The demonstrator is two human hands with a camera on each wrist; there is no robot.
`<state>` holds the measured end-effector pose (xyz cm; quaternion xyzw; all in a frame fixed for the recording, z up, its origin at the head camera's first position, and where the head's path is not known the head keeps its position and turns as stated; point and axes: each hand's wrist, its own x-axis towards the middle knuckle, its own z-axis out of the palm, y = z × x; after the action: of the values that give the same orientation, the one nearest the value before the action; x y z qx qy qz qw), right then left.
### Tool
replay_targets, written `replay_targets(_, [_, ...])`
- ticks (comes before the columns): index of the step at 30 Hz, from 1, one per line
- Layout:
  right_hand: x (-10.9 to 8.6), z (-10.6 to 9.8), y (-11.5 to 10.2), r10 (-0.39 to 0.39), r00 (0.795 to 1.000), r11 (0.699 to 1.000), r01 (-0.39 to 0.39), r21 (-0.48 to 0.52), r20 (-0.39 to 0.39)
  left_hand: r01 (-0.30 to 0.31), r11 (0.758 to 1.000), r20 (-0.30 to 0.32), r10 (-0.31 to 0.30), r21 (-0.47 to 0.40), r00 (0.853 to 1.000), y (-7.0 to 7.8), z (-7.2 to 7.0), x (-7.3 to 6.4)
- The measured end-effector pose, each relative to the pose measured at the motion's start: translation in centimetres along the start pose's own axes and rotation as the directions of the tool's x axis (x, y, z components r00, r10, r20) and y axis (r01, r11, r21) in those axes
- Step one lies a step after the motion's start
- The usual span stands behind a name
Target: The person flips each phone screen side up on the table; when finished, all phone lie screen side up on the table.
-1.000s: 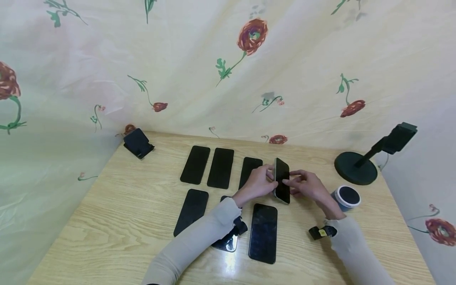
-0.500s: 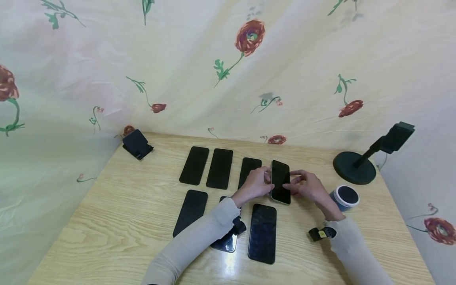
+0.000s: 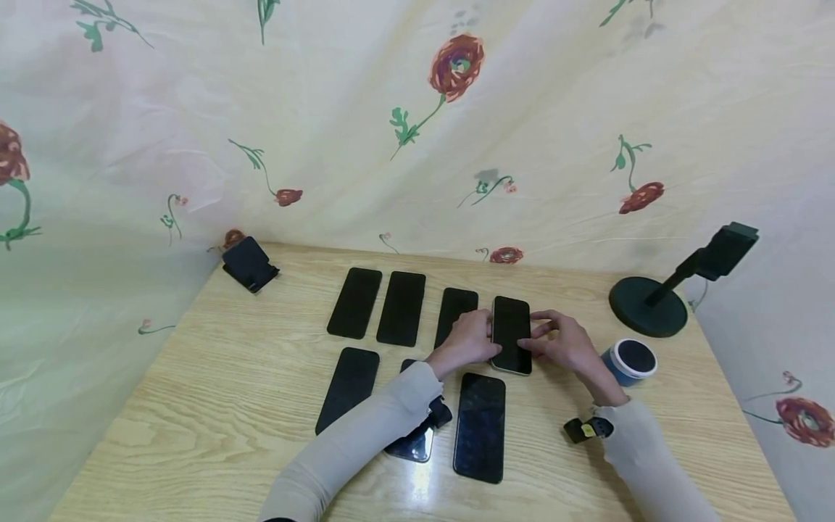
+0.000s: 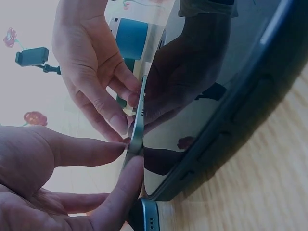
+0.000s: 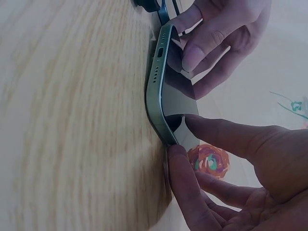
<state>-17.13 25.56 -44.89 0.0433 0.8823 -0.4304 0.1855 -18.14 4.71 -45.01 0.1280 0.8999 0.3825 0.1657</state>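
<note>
Between the two hands lies a black-screened smartphone (image 3: 512, 330), face up and close over the table; its pale green metal edge (image 5: 155, 94) shows in the right wrist view. My left hand (image 3: 466, 338) pinches the phone's left side, with thumb and finger at the rim in the left wrist view. On the opposite side my right hand (image 3: 559, 342) grips it, its thumb on the glass and a finger under the edge. Left of it lies another phone (image 3: 453, 308), partly hidden by the left hand. Nearer stands out a dark phone (image 3: 479, 428) lying flat.
Two phones (image 3: 355, 303) lie at the back left. In front are a phone (image 3: 348, 388) and one (image 3: 411, 444) partly under the left sleeve. A blue-and-white jar (image 3: 633, 361) and a black round-based stand (image 3: 649, 308) are at right; a folded black stand (image 3: 250, 264) sits far left.
The phone between the hands has tipped down from nearly on edge, screen turned right, to lying face up. Both hands keep hold of its sides.
</note>
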Motion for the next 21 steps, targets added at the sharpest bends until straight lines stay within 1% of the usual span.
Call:
replay_targets(3, [-0.04, 0.01, 0.0, 0.003, 1.0, 1.0, -0.003, -0.012, -0.006, -0.019, 0.998, 0.005, 0.019, 0.061, 1.0, 0.1, -0.04, 0.07])
replay_targets(10, [-0.35, 0.05, 0.02, -0.031, 0.999, 0.996, 0.029, -0.08, -0.03, 0.014, 0.992, 0.034, -0.019, 0.122, 0.999, 0.42, -0.04, 0.2])
replay_targets(16, [-0.6, 0.01, -0.12, -0.036, 0.999, 0.995, 0.032, -0.099, -0.035, 0.034, 0.991, 0.041, -0.04, 0.131, 0.998, 0.56, 0.06, 0.24])
replay_targets(21, [-0.73, -0.17, -0.13, -0.024, 1.0, 0.997, 0.023, -0.072, -0.015, 0.046, 0.992, 0.042, -0.052, 0.12, 0.998, 0.72, 0.08, 0.04])
